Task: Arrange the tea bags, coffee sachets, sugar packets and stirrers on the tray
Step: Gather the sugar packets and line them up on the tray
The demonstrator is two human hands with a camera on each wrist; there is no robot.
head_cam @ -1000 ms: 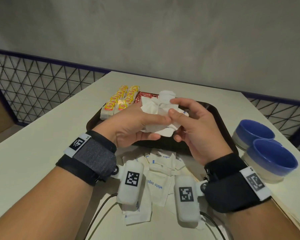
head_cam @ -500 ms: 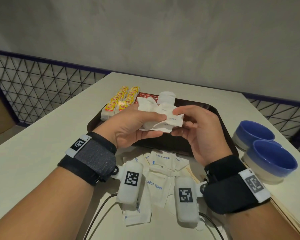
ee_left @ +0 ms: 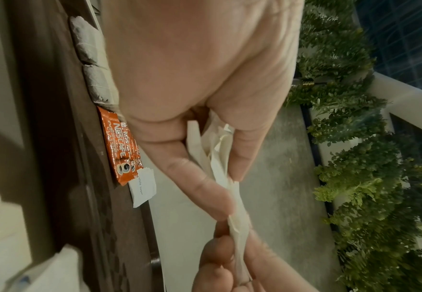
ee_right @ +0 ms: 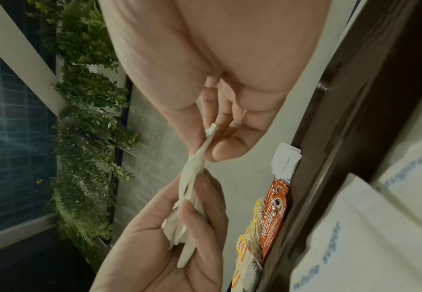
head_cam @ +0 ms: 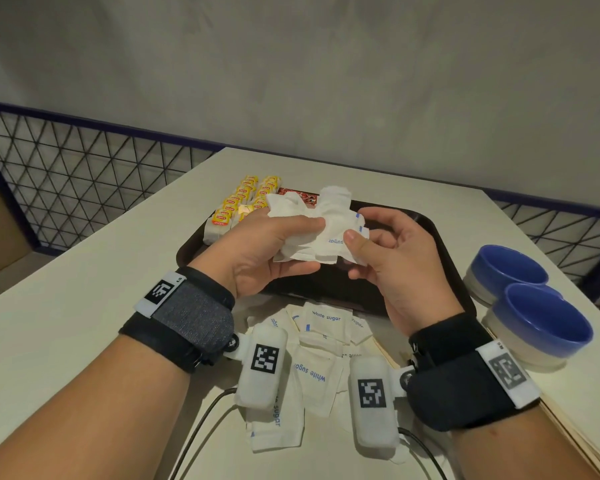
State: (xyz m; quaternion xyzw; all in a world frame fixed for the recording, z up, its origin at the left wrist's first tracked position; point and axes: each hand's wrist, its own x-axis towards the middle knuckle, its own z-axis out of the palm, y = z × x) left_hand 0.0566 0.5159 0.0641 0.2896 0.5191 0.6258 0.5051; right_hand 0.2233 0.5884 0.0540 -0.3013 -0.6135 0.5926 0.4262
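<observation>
Both hands pinch crumpled paper sugar packets

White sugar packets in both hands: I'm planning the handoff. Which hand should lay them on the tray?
Right, probably. The right hand only pinches the bunch of white paper sugar packets at one end, directly above bare dark brown plastic tray; the left hand grips the bulk.

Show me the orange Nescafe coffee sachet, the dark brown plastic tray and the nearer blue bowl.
Orange Nescafe coffee sachet (ee_left: pixel 124 146): left wrist view, on its printed face.
Dark brown plastic tray (head_cam: pixel 442 237): head view, on its right rim.
Nearer blue bowl (head_cam: pixel 548 323): head view, on its blue inside.
</observation>
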